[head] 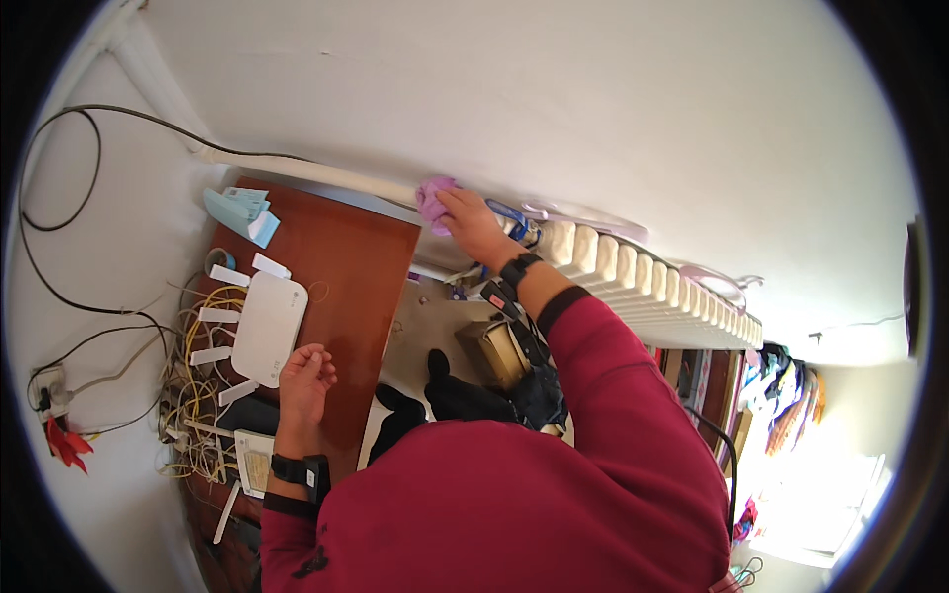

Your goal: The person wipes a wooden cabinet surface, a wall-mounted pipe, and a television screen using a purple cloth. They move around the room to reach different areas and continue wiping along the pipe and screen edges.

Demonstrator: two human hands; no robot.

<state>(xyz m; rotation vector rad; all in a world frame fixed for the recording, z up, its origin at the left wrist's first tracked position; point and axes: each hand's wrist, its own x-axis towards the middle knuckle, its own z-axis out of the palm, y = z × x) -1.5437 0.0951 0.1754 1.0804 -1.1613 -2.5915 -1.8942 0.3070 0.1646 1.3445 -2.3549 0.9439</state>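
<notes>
My right hand (472, 222) grips a crumpled purple cloth (437, 201). The cloth is against the cream pipe (334, 176) that runs along the wall, just left of the radiator valve with its blue wrapping (511, 216). Over the reddish-brown wooden table (348, 274), my left hand (308, 374) hangs with its fingers loosely curled and nothing in them. Beside it is a white router (268, 326) with several antennas. My left fingers overlap the router's edge in view; whether they touch it I cannot tell.
A white radiator (652, 296) extends right, with light purple hangers (593, 222) on top. Tangled cables (196, 422) crowd the table's wall side, near a second router (253, 463). A light blue packet (241, 215) and a tape roll (220, 259) lie there. A cardboard box (493, 352) stands on the floor.
</notes>
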